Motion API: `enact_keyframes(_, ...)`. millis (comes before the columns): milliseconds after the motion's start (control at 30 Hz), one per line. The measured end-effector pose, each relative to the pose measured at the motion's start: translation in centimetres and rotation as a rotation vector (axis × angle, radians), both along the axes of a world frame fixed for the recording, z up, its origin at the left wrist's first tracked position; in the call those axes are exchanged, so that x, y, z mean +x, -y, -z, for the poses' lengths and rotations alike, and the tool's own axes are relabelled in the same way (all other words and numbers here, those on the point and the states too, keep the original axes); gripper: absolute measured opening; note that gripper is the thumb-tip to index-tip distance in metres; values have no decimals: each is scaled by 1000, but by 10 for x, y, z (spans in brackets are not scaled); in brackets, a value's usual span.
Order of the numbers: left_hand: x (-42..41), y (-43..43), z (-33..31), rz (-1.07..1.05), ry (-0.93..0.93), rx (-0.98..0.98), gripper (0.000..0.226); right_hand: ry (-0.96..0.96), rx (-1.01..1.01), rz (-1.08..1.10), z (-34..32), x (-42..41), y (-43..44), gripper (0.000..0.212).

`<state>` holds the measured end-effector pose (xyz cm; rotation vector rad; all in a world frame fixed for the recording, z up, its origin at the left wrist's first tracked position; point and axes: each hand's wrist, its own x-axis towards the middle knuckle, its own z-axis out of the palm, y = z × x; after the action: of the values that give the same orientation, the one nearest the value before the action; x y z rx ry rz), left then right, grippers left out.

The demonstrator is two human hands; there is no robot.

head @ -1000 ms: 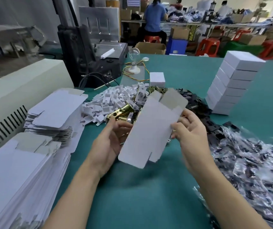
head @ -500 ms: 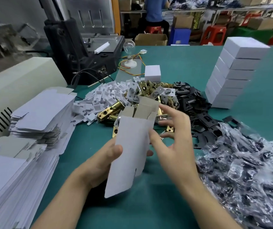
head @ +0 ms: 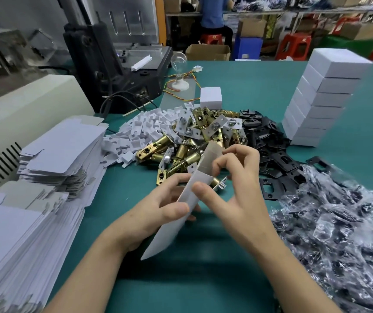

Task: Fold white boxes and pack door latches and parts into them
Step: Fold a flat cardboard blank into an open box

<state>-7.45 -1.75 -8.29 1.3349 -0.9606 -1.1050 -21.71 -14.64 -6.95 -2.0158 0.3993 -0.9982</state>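
A flat white box blank (head: 169, 227) stands tilted between my hands above the green table (head: 203, 290). My left hand (head: 158, 211) grips its lower half, thumb on the front face. My right hand (head: 237, 188) pinches the upper part, thumb on the front and fingers curled at the top flap. Just behind lies a heap of brass door latches (head: 181, 150), flanked by white plastic parts (head: 147, 127) and black strike plates (head: 271, 150). Small clear bags of parts (head: 339, 233) pile up on the right.
Stacks of flat box blanks (head: 45, 172) fill the left side beside a beige machine (head: 22, 109). A tall stack of folded white boxes (head: 321, 98) stands at the right rear, one single box (head: 211, 97) behind the latches. A black machine (head: 117, 71) and a light bulb (head: 178, 62) stand further back.
The blank has turned more edge-on and dropped lower. My right hand has closed in from beside the blank and now pinches its upper part and top flap.
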Motion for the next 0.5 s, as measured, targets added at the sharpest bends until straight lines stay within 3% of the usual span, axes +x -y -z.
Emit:
enact_keyframes(233,10,-6,-1,-155,-23,-28,47,0,46,22,7,1,9,43)
enact_keyframes(400,7,-1,1,-288,-121,-25,27,68,589,-125,12,6,8,49)
enact_keyframes(500,4,2,2,-339,-101,-21,15,14,606,-176,13,5,5,18)
